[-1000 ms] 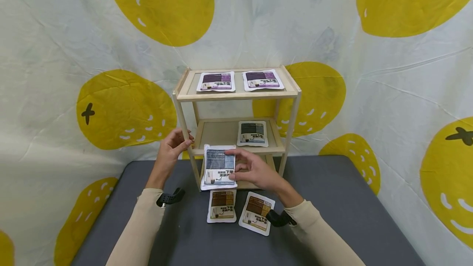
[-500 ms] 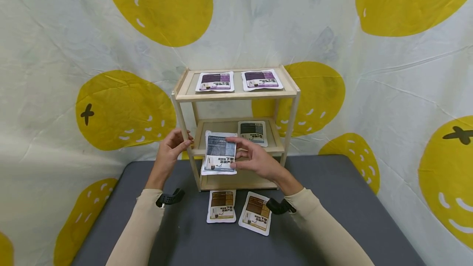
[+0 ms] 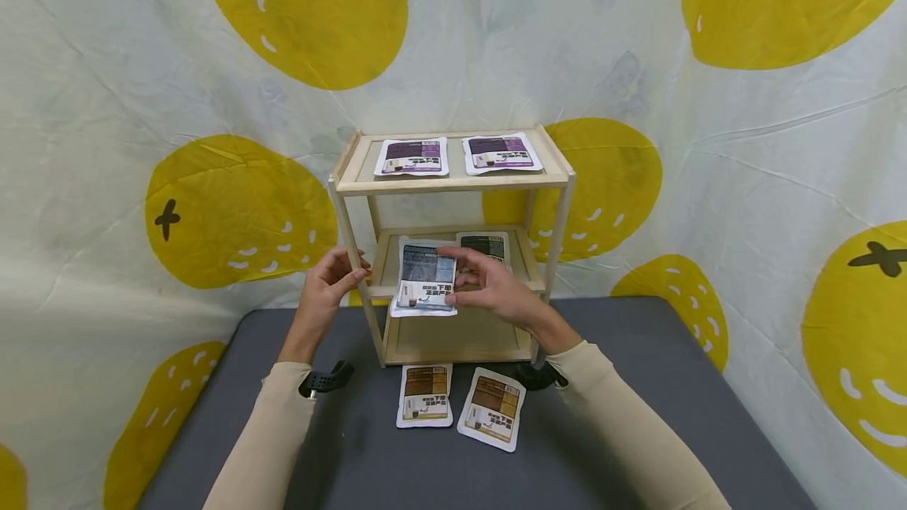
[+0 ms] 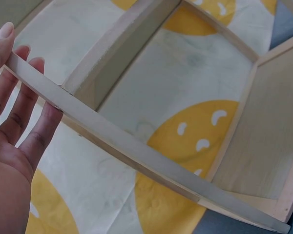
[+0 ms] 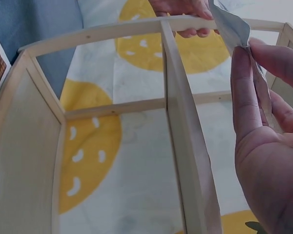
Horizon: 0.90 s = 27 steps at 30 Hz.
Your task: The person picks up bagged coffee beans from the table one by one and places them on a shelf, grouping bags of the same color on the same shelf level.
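Observation:
My right hand pinches a white-edged flat sachet with a blue label, thumb on its lower right and fingers at its upper right. The sachet is tilted at the front of the middle shelf of a small wooden rack, overlapping the shelf's front rail in the head view. In the right wrist view the sachet appears edge-on between thumb and fingers. My left hand holds the rack's left front post, thumb on one side and fingers on the other. Partly behind my right hand lies a dark-labelled sachet.
Two purple-labelled sachets lie on the rack's top shelf. Before the rack, a brown-labelled sachet and another brown sachet lie on the dark grey table. A fruit-patterned cloth hangs behind.
My right hand has lifted the blue-labelled sachet up and forward, from in front of the lower shelf to the middle shelf's front. My left hand stays on the post.

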{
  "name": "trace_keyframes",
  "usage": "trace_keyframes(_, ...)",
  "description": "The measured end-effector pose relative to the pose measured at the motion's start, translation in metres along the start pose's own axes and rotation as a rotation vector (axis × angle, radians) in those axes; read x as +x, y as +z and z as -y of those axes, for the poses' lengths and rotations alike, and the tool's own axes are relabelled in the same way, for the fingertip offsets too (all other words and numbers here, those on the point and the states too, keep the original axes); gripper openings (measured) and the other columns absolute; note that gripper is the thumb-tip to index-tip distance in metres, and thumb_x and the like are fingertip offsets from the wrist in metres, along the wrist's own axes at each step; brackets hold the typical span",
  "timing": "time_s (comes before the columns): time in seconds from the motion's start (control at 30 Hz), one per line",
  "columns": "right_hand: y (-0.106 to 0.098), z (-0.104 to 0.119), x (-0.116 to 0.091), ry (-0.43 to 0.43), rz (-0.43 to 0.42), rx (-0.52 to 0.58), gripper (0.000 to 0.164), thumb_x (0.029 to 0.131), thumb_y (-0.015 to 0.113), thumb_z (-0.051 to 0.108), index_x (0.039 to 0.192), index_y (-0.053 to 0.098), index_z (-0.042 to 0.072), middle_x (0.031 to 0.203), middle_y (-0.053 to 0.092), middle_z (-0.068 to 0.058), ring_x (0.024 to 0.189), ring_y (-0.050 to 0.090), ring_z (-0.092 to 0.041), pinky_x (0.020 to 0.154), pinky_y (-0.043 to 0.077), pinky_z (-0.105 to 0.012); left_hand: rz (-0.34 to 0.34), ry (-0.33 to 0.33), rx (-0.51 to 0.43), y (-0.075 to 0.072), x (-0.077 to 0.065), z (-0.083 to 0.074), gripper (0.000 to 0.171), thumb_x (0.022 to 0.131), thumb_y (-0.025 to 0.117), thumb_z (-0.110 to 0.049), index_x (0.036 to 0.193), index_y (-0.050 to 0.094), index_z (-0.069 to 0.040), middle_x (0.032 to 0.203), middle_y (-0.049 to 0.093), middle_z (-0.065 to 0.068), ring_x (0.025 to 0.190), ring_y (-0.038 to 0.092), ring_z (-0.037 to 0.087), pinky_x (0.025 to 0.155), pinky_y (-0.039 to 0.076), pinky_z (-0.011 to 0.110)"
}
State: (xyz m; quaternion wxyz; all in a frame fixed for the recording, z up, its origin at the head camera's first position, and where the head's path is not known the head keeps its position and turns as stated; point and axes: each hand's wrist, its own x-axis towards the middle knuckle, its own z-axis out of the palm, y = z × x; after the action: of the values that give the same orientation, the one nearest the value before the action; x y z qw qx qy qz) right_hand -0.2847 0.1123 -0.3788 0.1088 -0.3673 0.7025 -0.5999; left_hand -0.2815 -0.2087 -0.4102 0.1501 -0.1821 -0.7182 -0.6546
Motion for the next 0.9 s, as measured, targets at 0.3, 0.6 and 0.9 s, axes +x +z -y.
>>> trace_keyframes(0.3, -0.008, 0.002, 0.013, 0.014, 0.019, -0.012, 0.074, 0.091, 0.074, 0.000, 0.155, 0.040, 0.016, 0.111, 0.057, -0.019, 0.090, 0.061, -0.027, 0.076, 0.055, -0.035, 0.001, 0.015, 0.004, -0.001, -0.001, 0.003, 0.029, 0.098, 0.068, -0.012, 0.125, 0.060, -0.004, 0.110, 0.068, 0.006, 0.101, 0.069, 0.018, 0.088, 0.057, 0.028)
trace_keyframes(0.6, -0.014, 0.003, 0.024, 0.033, 0.019, -0.006, 0.076, 0.090, 0.074, -0.002, 0.155, 0.038, 0.013, 0.113, 0.061, -0.022, 0.097, 0.061, -0.037, 0.074, 0.056, -0.030, 0.002, 0.007, 0.004, -0.001, -0.001, 0.003, 0.030, 0.098, 0.068, -0.012, 0.125, 0.060, -0.004, 0.110, 0.067, 0.007, 0.102, 0.069, 0.018, 0.089, 0.057, 0.028)
trace_keyframes(0.9, -0.021, 0.001, 0.037, 0.060, -0.003, -0.147, 0.079, 0.087, 0.078, 0.004, 0.155, 0.041, 0.019, 0.126, 0.056, -0.015, 0.105, 0.062, -0.030, 0.080, 0.057, -0.033, 0.002, 0.014, 0.013, -0.001, 0.000, 0.003, 0.029, 0.097, 0.069, -0.013, 0.124, 0.061, -0.005, 0.111, 0.067, 0.009, 0.102, 0.069, 0.019, 0.089, 0.057, 0.029)
